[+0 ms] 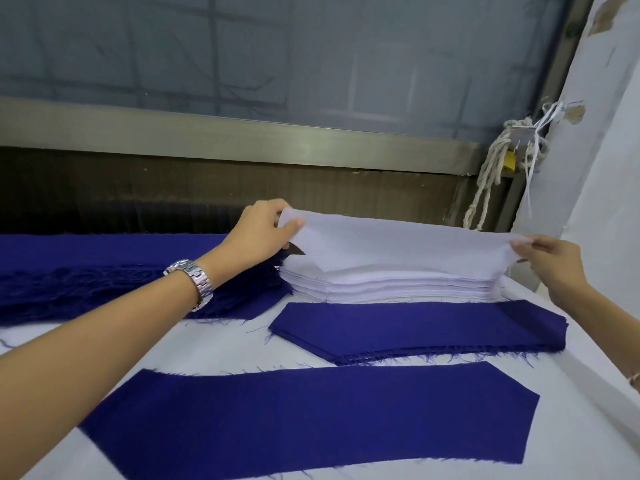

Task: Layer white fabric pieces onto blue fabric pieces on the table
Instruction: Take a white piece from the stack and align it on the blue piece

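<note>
Single blue piece (311,417) is laid flat in front of white stack (391,284), with blue stack (415,327) between. Above white stack, one white piece (398,240) is pinched at its ends by left hand (263,230) and right hand (550,263).

We find a lane of bare tabletop (207,344) at 7 o'clock, between the single blue piece (304,417) at 6 o'clock and the frayed blue heap (86,271) filling 9 o'clock; our left forearm crosses it. Toward 5 o'clock the blue stack (415,327) lies low, with the taller white stack (391,282) just beyond. The white sheet (398,240), pinched between left grip (263,230) and right grip (550,261), roofs that stack. The wall (595,150) and hanging rope (491,168) close 2 o'clock; the metal rail (242,133) bars 12 o'clock.
</note>
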